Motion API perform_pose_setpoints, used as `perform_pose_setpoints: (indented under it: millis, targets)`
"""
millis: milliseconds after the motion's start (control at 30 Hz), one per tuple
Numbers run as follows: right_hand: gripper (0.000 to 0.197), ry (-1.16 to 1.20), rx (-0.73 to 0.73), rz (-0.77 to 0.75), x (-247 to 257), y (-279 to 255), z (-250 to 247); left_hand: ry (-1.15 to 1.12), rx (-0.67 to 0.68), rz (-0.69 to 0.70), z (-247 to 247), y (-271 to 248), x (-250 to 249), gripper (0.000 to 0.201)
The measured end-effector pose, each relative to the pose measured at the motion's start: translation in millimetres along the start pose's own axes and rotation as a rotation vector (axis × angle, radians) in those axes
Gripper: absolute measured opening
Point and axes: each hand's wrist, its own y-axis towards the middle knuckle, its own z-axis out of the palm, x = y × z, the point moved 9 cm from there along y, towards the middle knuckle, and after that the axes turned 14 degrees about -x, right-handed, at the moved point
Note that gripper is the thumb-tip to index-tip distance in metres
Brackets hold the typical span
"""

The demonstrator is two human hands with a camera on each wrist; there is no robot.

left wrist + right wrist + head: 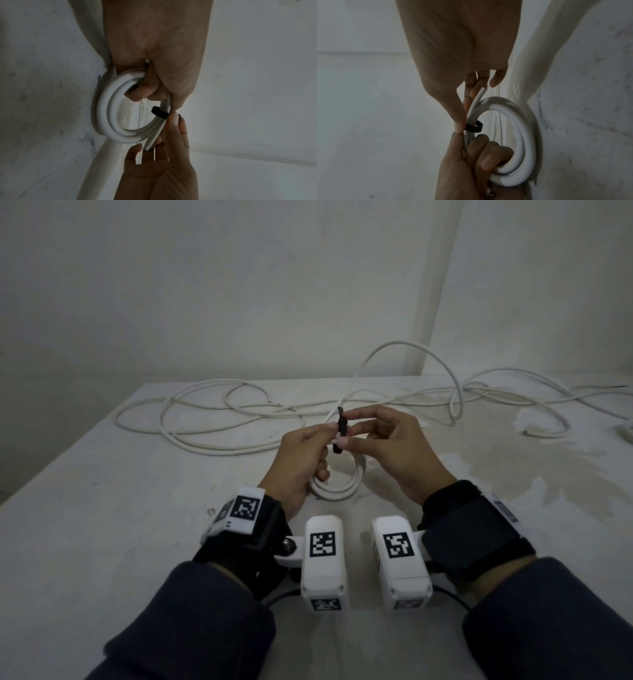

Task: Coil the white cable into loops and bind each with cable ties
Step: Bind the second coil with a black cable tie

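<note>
Left hand (301, 460) is gripping a springy white cable coil (337, 487) near the desk's front edge; right hand (394, 446) is pinching the black tie (340, 433).

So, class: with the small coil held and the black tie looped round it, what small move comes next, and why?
Probably pull the black tie snug with the right hand: it still loops loosely round the coil, which the left hand grips.

dark navy sleeves (191, 621), black wrist straps (476, 539) and white camera housings (323, 559) printed with black-and-white square markers (245, 507).
</note>
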Motion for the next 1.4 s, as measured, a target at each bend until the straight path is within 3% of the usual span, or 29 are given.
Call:
perform_pose_setpoints:
  millis: [333, 767, 833, 967, 1133, 1233, 1400]
  targets:
    - [0.032, -0.016, 0.008, -0.107, 4.9, 0.2, -1.3, -0.005, 0.046, -0.023, 6.0, -0.6, 2.0, 0.021]
    - [0.017, -0.085, -0.002, -0.186, 4.3, 3.2, 0.3, 0.033, 0.060, -0.075, 7.1, -1.8, 5.6, 0.018]
    - [0.014, -0.078, -0.025, -0.171, 4.9, 3.1, -1.0, 0.037, 0.063, -0.099, 7.7, -2.7, 6.4, 0.019]
    - [0.013, -0.004, -0.050, -0.065, 0.9, 5.0, -5.6, 0.048, 0.047, -0.113, 7.4, -4.0, 7.6, 0.040]
    - [0.009, 0.080, -0.034, 0.080, -5.4, 2.4, -3.8, 0.038, 0.038, -0.109, 7.1, -3.9, 6.4, 0.026]
    - [0.008, 0.137, -0.143, 0.156, -11.9, 6.1, -12.8, 0.058, 0.076, -0.098, 9.6, -6.0, 5.0, 0.022]
    - [0.022, 0.105, -0.215, 0.196, -15.2, 5.4, -22.3, 0.100, 0.107, -0.062, 12.7, -11.3, 2.6, 0.041]
